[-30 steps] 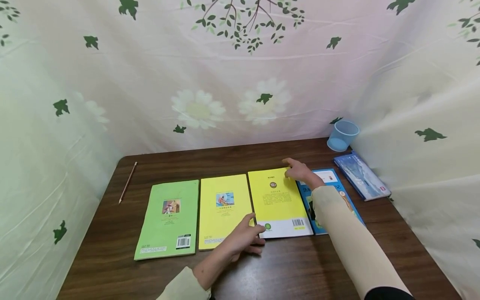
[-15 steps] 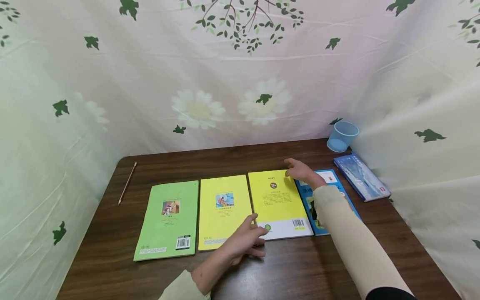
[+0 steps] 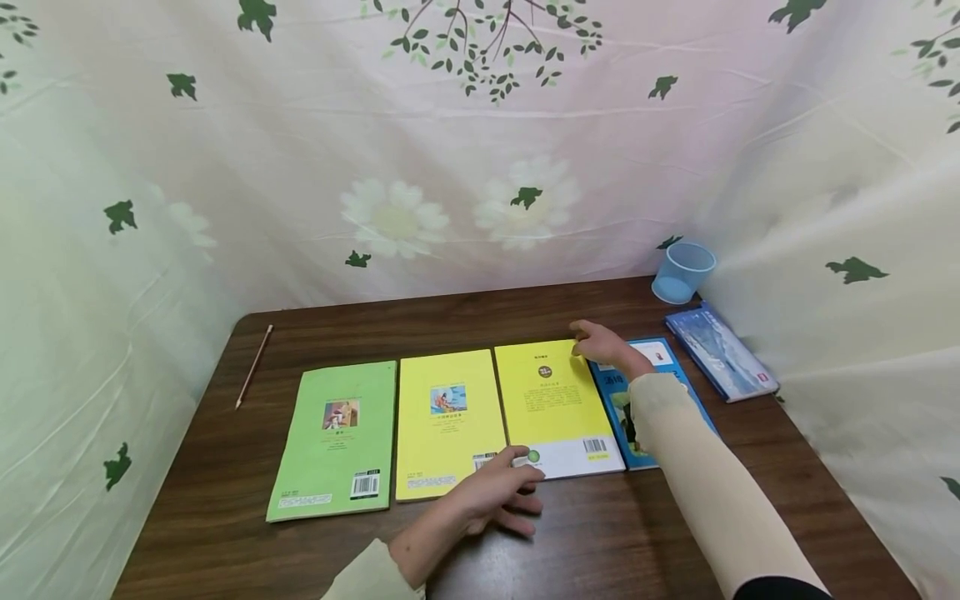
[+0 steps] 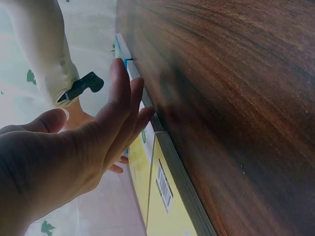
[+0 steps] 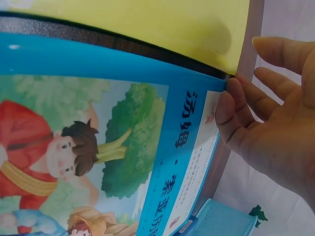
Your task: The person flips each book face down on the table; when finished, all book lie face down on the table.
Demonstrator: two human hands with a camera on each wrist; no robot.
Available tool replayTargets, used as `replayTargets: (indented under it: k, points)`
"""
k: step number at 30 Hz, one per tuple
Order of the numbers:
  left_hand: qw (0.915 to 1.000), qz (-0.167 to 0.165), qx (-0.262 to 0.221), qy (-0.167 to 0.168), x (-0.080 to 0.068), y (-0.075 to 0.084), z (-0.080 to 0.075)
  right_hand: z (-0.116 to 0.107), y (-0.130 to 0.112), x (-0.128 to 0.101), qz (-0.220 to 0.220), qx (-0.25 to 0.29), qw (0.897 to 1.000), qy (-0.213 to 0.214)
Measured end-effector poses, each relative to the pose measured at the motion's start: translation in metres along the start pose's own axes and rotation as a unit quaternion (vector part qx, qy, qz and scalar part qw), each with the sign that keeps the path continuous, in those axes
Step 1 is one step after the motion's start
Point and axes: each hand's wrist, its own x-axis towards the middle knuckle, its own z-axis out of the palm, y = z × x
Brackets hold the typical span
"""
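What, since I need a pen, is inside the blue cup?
In the blue cup, only the far inner wall shows, nothing rising above the rim; the bottom is hidden by the near wall.

And out past the right fingers (image 3: 582,327), further to the right, here's a light-blue mesh cup (image 3: 681,275), mouth up, near the far edge of the dark wood-grained table (image 3: 585,537), which runs beneath the left fingers (image 3: 525,503) too. Swing well left of both hands' fingers: a thin reddish pencil (image 3: 255,367), lying aslant! Beyond the right fingers, a pale cloth (image 3: 285,167), white daisies (image 3: 393,221) up and left, leafy branches (image 3: 495,50) higher again.
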Motion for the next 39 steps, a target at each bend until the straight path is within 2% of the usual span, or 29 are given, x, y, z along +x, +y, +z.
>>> replayTargets:
  k: [11, 18, 33, 39]
  points:
    - [0.9999, -0.01, 0.0, -0.003, -0.0031, 0.0004, -0.0001, 0.0034, 0.0026, 0.0009, -0.007, -0.004, 1.0, -0.002]
    - [0.9999, -0.004, 0.001, -0.009, -0.003, 0.0011, -0.0009, 0.0049, 0.0031, -0.0016, -0.032, -0.011, 0.999, -0.002]
    - [0.9995, -0.011, 0.026, -0.014, -0.0037, 0.0013, -0.0009, 0.0083, 0.0085, 0.0016, -0.021, -0.009, 1.0, 0.006]
    - [0.9991, -0.002, 0.037, -0.019, -0.0039, 0.0019, -0.0006, 0.0077, 0.0094, 0.0006, -0.023, -0.012, 1.0, 0.005]
